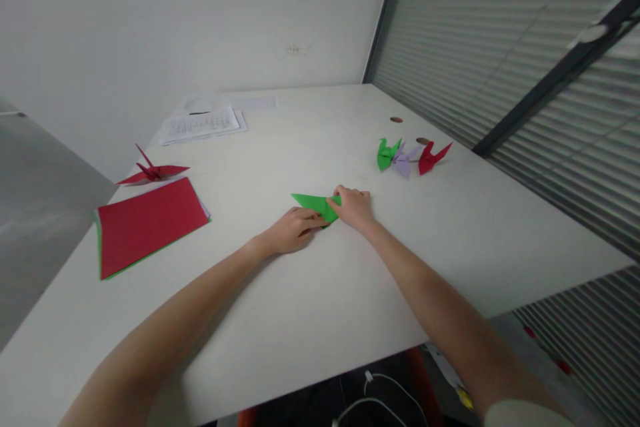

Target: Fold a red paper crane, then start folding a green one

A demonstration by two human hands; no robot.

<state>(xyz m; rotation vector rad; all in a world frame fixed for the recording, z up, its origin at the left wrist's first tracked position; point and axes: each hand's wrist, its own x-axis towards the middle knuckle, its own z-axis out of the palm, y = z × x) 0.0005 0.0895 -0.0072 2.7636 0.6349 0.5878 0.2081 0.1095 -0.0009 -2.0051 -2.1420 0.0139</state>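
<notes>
A folded piece of green origami paper (314,202) lies on the white table, its pointed end toward the left. My left hand (296,229) rests at its lower edge, with the fingertips pressed on the paper. From the right, my right hand (353,206) pinches the paper's right part between thumb and fingers. The fingers of both hands hide some of the folds along the lower and right edges.
Red sheets (153,223) over green ones lie at left, with a red paper crane (154,173) behind. Green (387,155), lilac (403,162) and red (431,159) cranes stand at right. Written papers (203,124) lie at the back left. Blinds (500,40) line the right side.
</notes>
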